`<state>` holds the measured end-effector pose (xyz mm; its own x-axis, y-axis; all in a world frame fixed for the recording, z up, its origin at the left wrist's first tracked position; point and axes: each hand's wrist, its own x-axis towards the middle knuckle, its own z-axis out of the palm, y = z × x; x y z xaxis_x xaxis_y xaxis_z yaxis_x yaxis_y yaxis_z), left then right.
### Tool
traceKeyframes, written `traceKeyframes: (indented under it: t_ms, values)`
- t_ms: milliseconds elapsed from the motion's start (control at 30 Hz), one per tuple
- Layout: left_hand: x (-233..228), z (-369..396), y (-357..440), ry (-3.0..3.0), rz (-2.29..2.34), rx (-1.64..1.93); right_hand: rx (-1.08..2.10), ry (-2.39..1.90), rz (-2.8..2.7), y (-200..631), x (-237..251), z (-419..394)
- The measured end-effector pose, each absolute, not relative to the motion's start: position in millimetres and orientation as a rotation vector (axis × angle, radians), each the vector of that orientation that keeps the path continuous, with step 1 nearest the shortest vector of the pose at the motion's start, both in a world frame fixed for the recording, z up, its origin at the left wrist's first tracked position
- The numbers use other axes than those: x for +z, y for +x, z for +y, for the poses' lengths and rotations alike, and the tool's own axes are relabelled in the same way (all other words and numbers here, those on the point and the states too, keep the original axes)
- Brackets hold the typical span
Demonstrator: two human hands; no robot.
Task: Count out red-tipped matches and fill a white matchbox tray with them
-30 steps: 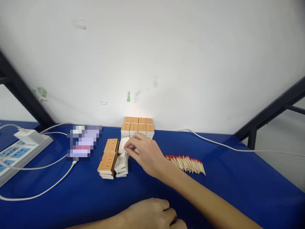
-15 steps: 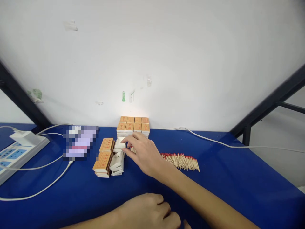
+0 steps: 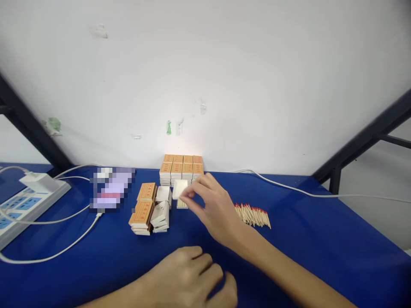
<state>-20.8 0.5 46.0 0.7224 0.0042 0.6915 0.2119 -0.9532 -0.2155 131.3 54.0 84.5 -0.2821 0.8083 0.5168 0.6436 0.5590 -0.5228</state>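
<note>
My right hand [image 3: 212, 205] is closed in a pinch on the near right corner of an empty white matchbox tray [image 3: 180, 187], which is tilted up. Just beneath it lies another tray with matches [image 3: 182, 204] in it, partly covered. Left of my fingers stand stacked empty white trays [image 3: 160, 214]. Beside those are piles of orange matchbox sleeves [image 3: 143, 211]. Loose red-tipped matches [image 3: 253, 215] lie right of my wrist. Nearer to me, my left hand [image 3: 195, 276] hovers low with loosely bent, parted fingers; nothing shows in it and its fingertips are hidden.
Rows of orange-topped matchboxes [image 3: 181, 167] stand against the white wall. A blurred-out phone [image 3: 112, 188] and a power strip [image 3: 22, 205] with white cables are on the left. Another cable [image 3: 285, 188] runs along the back right of the blue table [image 3: 305, 256].
My right hand has moved right from the tray stack and now carries one tray. My left hand has shifted slightly left and up, its fingers loosening.
</note>
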Motion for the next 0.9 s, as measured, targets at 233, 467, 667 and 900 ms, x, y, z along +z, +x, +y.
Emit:
traceKeyframes:
  t_ms: [233, 467, 667, 900]
  values:
    - [50.5, 11.1, -27.3, -2.635, -0.625, -1.254, 0.369, -1.118, -2.110, 177.4, 50.7, 11.8]
    - [39.0, 5.9, -33.3, -2.789, -1.116, -0.856, 0.336, -1.017, -2.283, 183.5, 36.1, 2.2]
    - [41.6, -2.0, -38.1, -2.986, -1.245, -0.663, 0.398, -1.017, -2.284, 190.0, 35.6, -0.9]
    - [36.5, -6.3, -36.6, -3.115, -1.235, -0.626, 0.621, -1.068, -2.245, 193.1, 53.1, -6.4]
